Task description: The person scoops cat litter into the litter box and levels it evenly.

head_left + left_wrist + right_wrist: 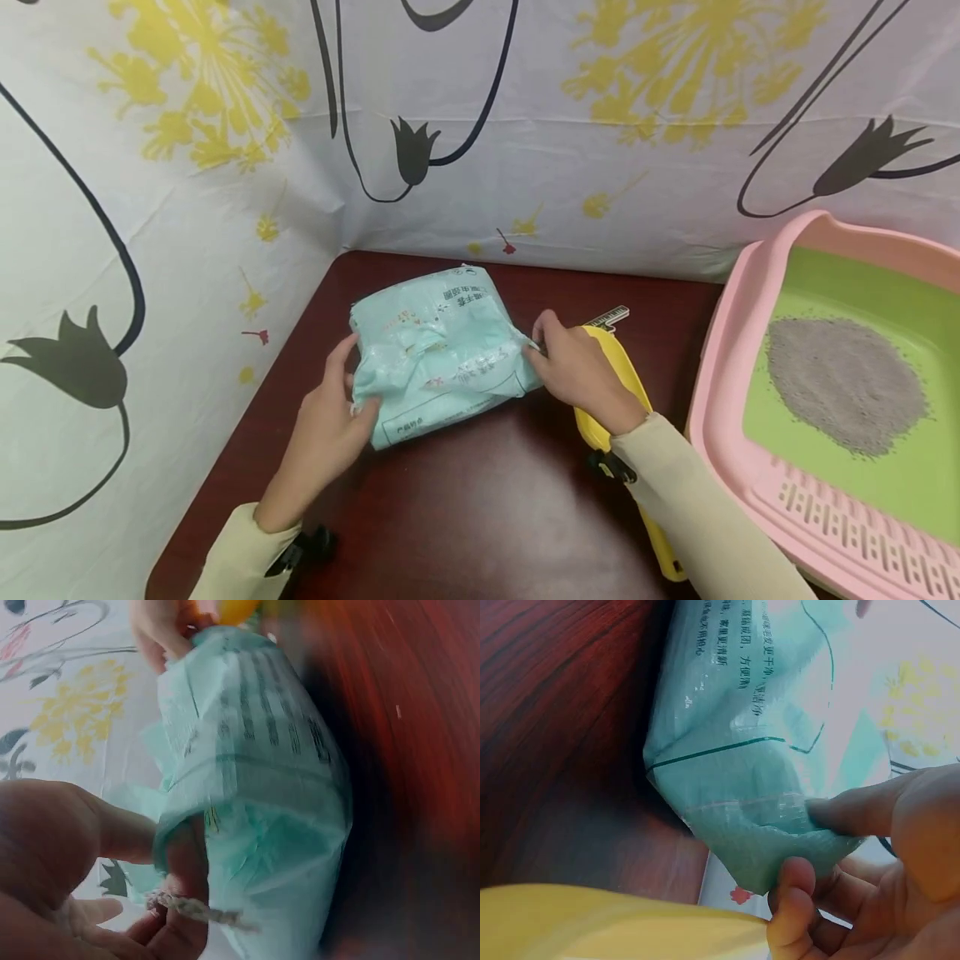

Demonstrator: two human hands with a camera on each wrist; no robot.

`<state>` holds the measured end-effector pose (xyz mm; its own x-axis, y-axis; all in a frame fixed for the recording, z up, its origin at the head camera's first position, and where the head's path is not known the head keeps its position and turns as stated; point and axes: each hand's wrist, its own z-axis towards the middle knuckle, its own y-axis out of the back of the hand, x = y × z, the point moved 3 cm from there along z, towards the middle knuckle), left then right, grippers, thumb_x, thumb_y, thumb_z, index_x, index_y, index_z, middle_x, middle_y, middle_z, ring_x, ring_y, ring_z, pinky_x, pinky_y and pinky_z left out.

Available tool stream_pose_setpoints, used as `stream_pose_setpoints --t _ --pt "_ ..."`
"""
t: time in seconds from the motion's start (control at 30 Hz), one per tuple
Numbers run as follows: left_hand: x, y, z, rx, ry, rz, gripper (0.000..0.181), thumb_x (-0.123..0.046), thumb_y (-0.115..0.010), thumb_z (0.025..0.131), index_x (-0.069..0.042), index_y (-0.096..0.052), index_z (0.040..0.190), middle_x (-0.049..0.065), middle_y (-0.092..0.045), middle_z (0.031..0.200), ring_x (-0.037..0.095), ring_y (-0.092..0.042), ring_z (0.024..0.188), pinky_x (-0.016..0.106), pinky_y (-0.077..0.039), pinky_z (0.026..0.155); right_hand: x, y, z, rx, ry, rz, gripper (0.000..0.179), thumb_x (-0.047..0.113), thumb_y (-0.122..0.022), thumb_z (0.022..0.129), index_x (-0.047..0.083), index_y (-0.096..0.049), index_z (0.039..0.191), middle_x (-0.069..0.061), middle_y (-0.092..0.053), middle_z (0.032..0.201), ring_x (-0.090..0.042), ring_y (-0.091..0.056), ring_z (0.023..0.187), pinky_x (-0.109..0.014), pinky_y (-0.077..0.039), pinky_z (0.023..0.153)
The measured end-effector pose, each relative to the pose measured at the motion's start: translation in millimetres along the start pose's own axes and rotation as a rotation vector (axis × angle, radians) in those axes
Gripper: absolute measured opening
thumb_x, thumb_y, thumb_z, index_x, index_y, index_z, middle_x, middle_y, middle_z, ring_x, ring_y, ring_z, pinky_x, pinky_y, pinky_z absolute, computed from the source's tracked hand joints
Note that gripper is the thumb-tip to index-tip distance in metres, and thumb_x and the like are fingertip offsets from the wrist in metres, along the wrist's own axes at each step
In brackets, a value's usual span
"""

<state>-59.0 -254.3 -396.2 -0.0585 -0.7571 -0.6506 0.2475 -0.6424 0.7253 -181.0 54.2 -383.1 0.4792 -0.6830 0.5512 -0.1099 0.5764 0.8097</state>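
Observation:
A light teal printed plastic bag [442,342], crumpled and bulky, lies on the dark red table between both hands. At its left side is my left hand [326,433]; the left wrist view shows the thumb and a finger [186,862] pinching the rim of the bag's open end. A short twisted cord [199,909] hangs by those fingers. My right hand [581,367] pinches the bag's right corner, with the thumb [855,810] on top and fingertips below. What the bag holds is hidden.
Under my right forearm lies a yellow scoop [622,367]. Behind it is a small flat item with a piano-key pattern [609,317]. On the right stands a pink and green litter box [738,333] with grey litter [843,383]. Patterned cloth [480,192] lines the back and left.

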Motion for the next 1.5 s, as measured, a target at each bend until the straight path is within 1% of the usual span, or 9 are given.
stream_pose_setpoints --t 0.13,0.33,0.4,0.5,0.7,0.93,1.2,1.37,1.5 --pt "-8.8 -1.2 3.0 -0.050 -0.096 0.206 0.083 0.001 -0.079 0.091 -0.005 -0.043 0.165 0.025 -0.059 0.123 0.031 -0.056 0.068 0.048 -0.050 0.056 -1 -2 3.0 0.018 0.037 0.008 0.021 0.005 -0.065 0.103 0.010 -0.046 0.108 0.000 -0.041 0.061 -0.019 -0.041 0.050 -0.036 -0.038 0.051" --pt "-35.0 -11.0 2.8 -0.217 -0.527 0.474 0.046 0.010 -0.074 0.086 -0.001 -0.072 0.131 0.030 -0.058 0.129 0.051 -0.059 0.103 0.058 -0.052 0.064 -5 -4 5.4 0.031 0.054 -0.001 0.015 0.003 -0.061 0.102 0.009 -0.047 0.104 0.000 -0.040 0.062 -0.020 -0.041 0.051 -0.034 -0.036 0.051" --pt "-43.8 -18.5 2.1 -0.181 -0.666 0.498 0.035 0.006 -0.075 0.088 -0.003 -0.074 0.121 0.024 -0.062 0.125 0.051 -0.059 0.115 0.060 -0.053 0.073 -5 -2 5.2 0.032 0.044 0.001 0.016 0.004 -0.063 0.101 0.008 -0.047 0.103 -0.001 -0.042 0.063 -0.021 -0.042 0.051 -0.034 -0.037 0.051" --pt "-50.7 -30.5 0.7 -0.068 -0.766 0.554 0.038 -0.013 -0.088 0.088 -0.008 -0.075 0.123 0.014 -0.067 0.125 0.043 -0.060 0.125 0.059 -0.053 0.088 -7 2 5.2 0.047 0.024 -0.004 0.016 0.008 -0.066 0.101 0.008 -0.050 0.105 -0.001 -0.045 0.065 -0.020 -0.044 0.053 -0.035 -0.039 0.053" --pt "-47.4 -40.4 0.3 0.032 -0.721 0.635 0.076 -0.038 -0.104 0.076 -0.009 -0.071 0.138 0.012 -0.071 0.130 0.037 -0.060 0.130 0.057 -0.051 0.098 -1 18 3.1 0.145 0.038 0.007 0.010 0.012 -0.068 0.105 0.007 -0.076 0.107 0.003 -0.062 0.073 -0.017 -0.052 0.063 -0.038 -0.048 0.067" --pt "-40.5 -35.0 1.8 0.047 -0.700 0.575 0.065 -0.026 -0.102 0.079 -0.011 -0.075 0.136 0.008 -0.078 0.117 0.034 -0.065 0.118 0.055 -0.053 0.093 -3 24 -0.4 0.265 0.023 0.025 0.022 0.012 -0.060 0.107 0.006 -0.081 0.104 -0.003 -0.074 0.096 -0.023 -0.065 0.089 -0.045 -0.053 0.087" --pt "-35.7 -34.9 -3.0 0.081 -0.656 0.487 0.032 -0.016 -0.095 0.088 -0.014 -0.084 0.118 0.002 -0.081 0.107 0.028 -0.066 0.108 0.048 -0.053 0.086 -4 9 3.9 0.248 -0.026 -0.127 0.031 0.020 -0.057 0.110 0.013 -0.068 0.081 0.001 -0.058 0.072 -0.022 -0.056 0.070 -0.039 -0.048 0.068" --pt "-35.5 -36.2 -5.4 0.094 -0.626 0.444 0.020 -0.011 -0.093 0.088 -0.015 -0.086 0.107 -0.001 -0.081 0.099 0.026 -0.066 0.102 0.043 -0.052 0.078 -6 1 4.6 0.211 -0.060 -0.127 0.008 0.016 -0.071 0.106 0.010 -0.067 0.105 -0.001 -0.059 0.072 -0.021 -0.054 0.064 -0.037 -0.046 0.060" --pt "-38.1 -35.8 -3.3 0.110 -0.614 0.430 0.017 -0.009 -0.091 0.090 -0.014 -0.086 0.105 -0.001 -0.081 0.097 0.024 -0.067 0.098 0.042 -0.052 0.077 -4 1 2.1 0.210 0.011 -0.127 0.018 0.008 -0.070 0.105 0.016 -0.056 0.112 -0.001 -0.048 0.061 -0.021 -0.044 0.055 -0.034 -0.038 0.053"
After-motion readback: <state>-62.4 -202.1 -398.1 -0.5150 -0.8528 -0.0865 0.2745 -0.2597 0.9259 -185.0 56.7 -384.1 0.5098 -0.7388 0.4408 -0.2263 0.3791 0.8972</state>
